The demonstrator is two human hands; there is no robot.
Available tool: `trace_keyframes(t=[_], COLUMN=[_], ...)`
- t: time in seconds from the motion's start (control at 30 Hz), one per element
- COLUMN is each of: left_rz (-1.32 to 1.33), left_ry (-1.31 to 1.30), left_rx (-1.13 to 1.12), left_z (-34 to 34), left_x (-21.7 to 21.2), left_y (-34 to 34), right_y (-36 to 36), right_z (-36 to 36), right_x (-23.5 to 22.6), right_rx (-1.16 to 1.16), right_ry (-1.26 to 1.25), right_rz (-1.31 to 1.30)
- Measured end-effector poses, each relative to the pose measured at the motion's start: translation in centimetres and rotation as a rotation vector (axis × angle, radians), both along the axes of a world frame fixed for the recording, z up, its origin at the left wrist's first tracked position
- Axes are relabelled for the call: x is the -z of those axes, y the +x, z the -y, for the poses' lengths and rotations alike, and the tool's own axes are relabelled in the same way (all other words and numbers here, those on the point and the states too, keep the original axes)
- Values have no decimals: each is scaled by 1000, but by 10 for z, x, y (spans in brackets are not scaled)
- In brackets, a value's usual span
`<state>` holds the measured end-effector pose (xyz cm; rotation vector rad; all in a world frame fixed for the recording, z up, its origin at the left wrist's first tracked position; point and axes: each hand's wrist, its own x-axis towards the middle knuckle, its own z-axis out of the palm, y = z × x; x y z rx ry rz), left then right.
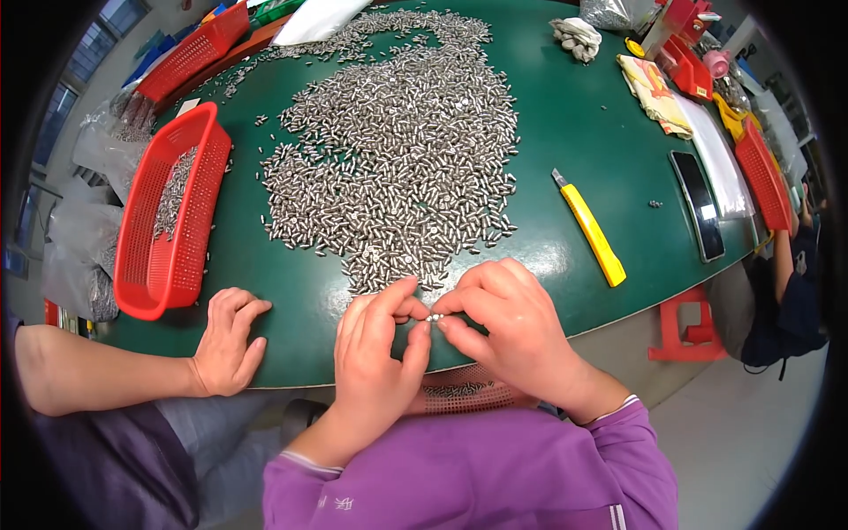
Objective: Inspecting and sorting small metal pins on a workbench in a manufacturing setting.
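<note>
Over the near edge of the table, my left hand [371,353] and my right hand [514,322] meet with thumbs and forefingers pinched. Small silvery metal pieces [434,318] show between the fingertips, too tiny to tell how they fit together. Just beyond my hands spreads a large heap of small, pointed metal pins [397,168], reaching to the far side of the green table [548,79]. Partly hidden below my wrists and the table edge is a red mesh basket [442,403] with more metal pieces inside.
A co-worker's hand [231,343] rests at the table's left edge, near a red basket [159,274] part-filled with pins. To the right lie a yellow utility knife [592,234], blade out, and a phone [698,208]. White gloves [577,39] sit far right. A red stool [685,327] stands below.
</note>
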<state>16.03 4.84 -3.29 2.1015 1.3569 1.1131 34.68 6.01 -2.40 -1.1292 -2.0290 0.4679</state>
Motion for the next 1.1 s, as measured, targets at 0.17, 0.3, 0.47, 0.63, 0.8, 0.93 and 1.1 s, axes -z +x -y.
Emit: trace_keyframes(t=[0.17,0.3,0.47,0.63,0.8,0.93,1.1], left_rz=[-6,-3,-19,-76,9,-78,-115], left_ry=[-17,-18,7,-96,-51,62,44], left_rx=[6,3,64,330,79,53,64], left_z=[0,1,1,10,3,-14,-16], left_x=[-1,-2,-4,-22,-17,-7,-7], left_y=[0,0,-4,-21,-14,1,3], right_y=[0,-1,2,25,17,-1,0], right_z=[1,1,3,14,0,-14,-15], right_x=[0,-3,-3,-16,-14,-7,-11], right_rx=[9,12,-26,-224,-35,67,11], right_ry=[-9,-30,-45,-146,0,67,26], right_rz=[-11,-12,22,80,64,80,98])
